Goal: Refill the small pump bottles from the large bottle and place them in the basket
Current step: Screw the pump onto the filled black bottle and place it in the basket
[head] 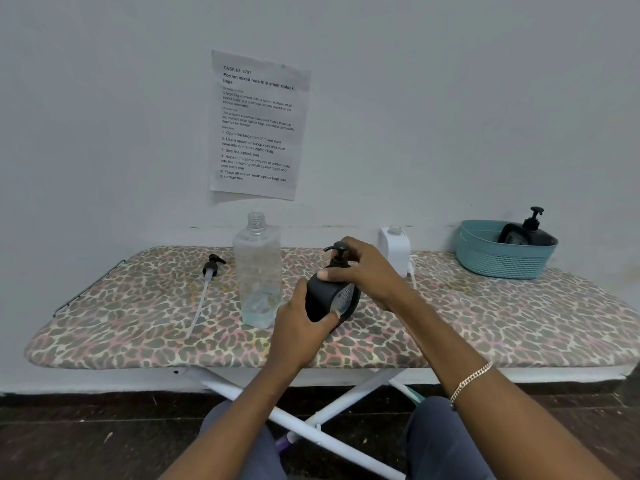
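Observation:
A small black pump bottle [327, 299] stands tilted on the leopard-print board [138, 306]. My left hand [301, 323] grips its body from the near side. My right hand [363, 268] holds its black pump head from above, fingers curled round the collar. To the left stands the large clear bottle [258, 268], uncapped, with a little liquid at the bottom. Its black pump with a long tube [207, 282] lies on the board further left. A teal basket [502, 251] at the far right holds another black pump bottle [530, 230].
A small white bottle [394, 251] without its top stands behind my right hand near the wall. A printed sheet [258, 126] is taped to the wall. The board's white legs cross underneath, above my knees.

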Motion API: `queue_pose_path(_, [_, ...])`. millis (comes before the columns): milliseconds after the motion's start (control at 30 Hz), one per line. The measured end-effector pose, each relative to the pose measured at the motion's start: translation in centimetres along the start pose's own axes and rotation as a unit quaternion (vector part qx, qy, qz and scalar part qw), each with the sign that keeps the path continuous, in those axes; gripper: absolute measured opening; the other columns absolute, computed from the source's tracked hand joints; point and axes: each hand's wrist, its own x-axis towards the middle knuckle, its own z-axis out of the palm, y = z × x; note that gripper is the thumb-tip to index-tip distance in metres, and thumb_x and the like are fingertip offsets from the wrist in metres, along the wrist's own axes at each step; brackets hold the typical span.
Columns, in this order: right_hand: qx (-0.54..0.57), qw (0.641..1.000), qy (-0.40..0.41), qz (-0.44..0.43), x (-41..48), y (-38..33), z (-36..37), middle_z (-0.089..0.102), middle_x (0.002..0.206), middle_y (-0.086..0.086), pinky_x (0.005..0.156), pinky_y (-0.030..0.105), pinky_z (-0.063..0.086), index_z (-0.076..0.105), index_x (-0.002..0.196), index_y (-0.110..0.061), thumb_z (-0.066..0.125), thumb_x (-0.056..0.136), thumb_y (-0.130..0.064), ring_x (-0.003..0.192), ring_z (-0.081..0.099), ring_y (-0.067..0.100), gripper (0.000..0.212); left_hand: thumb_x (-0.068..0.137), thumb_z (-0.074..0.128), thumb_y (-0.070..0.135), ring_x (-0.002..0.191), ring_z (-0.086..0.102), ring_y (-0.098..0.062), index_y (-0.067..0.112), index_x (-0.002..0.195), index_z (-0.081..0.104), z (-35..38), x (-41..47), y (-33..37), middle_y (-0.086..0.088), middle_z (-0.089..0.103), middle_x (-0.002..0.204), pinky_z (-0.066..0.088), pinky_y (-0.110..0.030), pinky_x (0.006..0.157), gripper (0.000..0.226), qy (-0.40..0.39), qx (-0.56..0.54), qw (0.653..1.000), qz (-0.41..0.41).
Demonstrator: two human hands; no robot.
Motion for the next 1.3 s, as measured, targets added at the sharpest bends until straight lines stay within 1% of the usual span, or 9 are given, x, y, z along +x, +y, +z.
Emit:
queue_pose_path(133, [-0.048, 0.999, 0.011, -0.008, -0.1, 0.0, 0.6, 0.071, 0.106, -0.004, 0.096, 0.039, 0.055, 0.066, 0.107, -0.025, 0.09, 0.081, -0.037, 0.103, 0.068, 0.011, 0.037, 0.089, 0.077, 0.039, 0.089, 0.068, -0.005, 0.028, 0.149, 0.043, -0.1, -0.1, 0.1, 0.006, 0.07, 0.111, 0.058, -0.024, 0.07, 0.07, 0.0, -0.007, 1.0, -0.006])
queue_pose_path(233, [0.048, 0.997, -0.059, 0.003, -0.1, 0.1, -0.7, 0.075, 0.127, -0.002, 0.107, 0.038, 0.054, 0.071, 0.127, -0.016, 0.079, 0.091, -0.011, 0.123, 0.066, 0.014, 0.037, 0.089, 0.078, 0.035, 0.089, 0.068, -0.002, 0.027, 0.144, 0.048, -0.1, -0.1, 0.4, 0.009, 0.071, 0.107, 0.054, -0.016, 0.069, 0.063, 0.001, -0.023, 1.0, 0.0])
queue_pose_path(333, [0.101, 0.991, -0.083, -0.002, -0.3, 0.2, -1.6, 0.076, 0.127, 0.008, 0.105, 0.033, 0.055, 0.074, 0.125, -0.003, 0.07, 0.094, 0.005, 0.124, 0.069, 0.018, 0.032, 0.087, 0.079, 0.033, 0.085, 0.068, -0.001, 0.027, 0.132, 0.053, -0.1, -0.2, 0.7, 0.012, 0.071, 0.099, 0.054, -0.018, 0.066, 0.052, 0.007, -0.028, 1.0, 0.006])
queue_pose_path(533, [0.102, 0.994, 0.046, -0.018, -1.2, 0.0, 0.3, 0.081, 0.104, 0.005, 0.096, 0.037, 0.06, 0.08, 0.1, -0.005, 0.087, 0.083, -0.005, 0.103, 0.077, 0.019, 0.019, 0.088, 0.078, 0.036, 0.087, 0.067, 0.001, 0.029, 0.129, 0.054, -0.2, -0.3, 0.8, 0.012, 0.071, 0.099, 0.054, -0.017, 0.067, 0.048, 0.013, -0.034, 0.999, 0.009])
queue_pose_path(667, [0.035, 0.988, 0.146, -0.047, -2.3, 0.4, 2.3, 0.081, 0.101, -0.006, 0.094, 0.031, 0.06, 0.08, 0.099, -0.016, 0.088, 0.083, -0.017, 0.1, 0.076, 0.009, 0.017, 0.087, 0.077, 0.039, 0.088, 0.069, -0.002, 0.031, 0.137, 0.051, -0.1, -0.2, 0.7, 0.011, 0.071, 0.103, 0.058, -0.024, 0.072, 0.057, 0.011, -0.024, 1.0, 0.009])
queue_pose_path(867, [0.066, 0.998, -0.006, -0.004, -1.2, 0.0, -0.4, 0.077, 0.124, -0.001, 0.107, 0.032, 0.053, 0.076, 0.123, -0.013, 0.074, 0.096, -0.007, 0.122, 0.069, 0.01, 0.028, 0.089, 0.078, 0.033, 0.087, 0.068, 0.001, 0.03, 0.13, 0.053, -0.2, -0.2, 0.8, 0.013, 0.071, 0.101, 0.056, -0.02, 0.07, 0.048, 0.01, -0.021, 1.0, 0.013])
queue_pose_path(967, [0.07, 0.997, -0.039, 0.001, -1.1, 0.1, -0.7, 0.078, 0.124, 0.002, 0.109, 0.032, 0.053, 0.076, 0.119, -0.017, 0.07, 0.098, -0.001, 0.124, 0.069, 0.013, 0.027, 0.09, 0.078, 0.031, 0.084, 0.067, -0.001, 0.03, 0.13, 0.052, -0.1, -0.3, 0.8, 0.012, 0.07, 0.099, 0.056, -0.024, 0.068, 0.048, 0.004, -0.019, 1.0, 0.014])
queue_pose_path(1167, [0.143, 0.989, 0.042, 0.002, -1.6, 0.6, 0.7, 0.081, 0.108, 0.006, 0.105, 0.038, 0.057, 0.08, 0.107, -0.01, 0.078, 0.089, 0.002, 0.111, 0.075, 0.02, 0.021, 0.089, 0.077, 0.035, 0.082, 0.068, -0.006, 0.028, 0.132, 0.05, -0.1, -0.4, 0.8, 0.009, 0.07, 0.098, 0.059, -0.036, 0.069, 0.051, 0.004, -0.002, 1.0, 0.015])
queue_pose_path(1300, [0.139, 0.984, 0.113, 0.016, -1.9, 0.5, 1.9, 0.082, 0.105, 0.003, 0.104, 0.04, 0.058, 0.081, 0.109, -0.01, 0.085, 0.084, -0.002, 0.106, 0.077, 0.018, 0.026, 0.089, 0.077, 0.033, 0.08, 0.069, -0.008, 0.027, 0.129, 0.051, 0.0, -0.4, 0.9, 0.008, 0.07, 0.095, 0.058, -0.036, 0.068, 0.048, 0.01, -0.005, 1.0, 0.016])
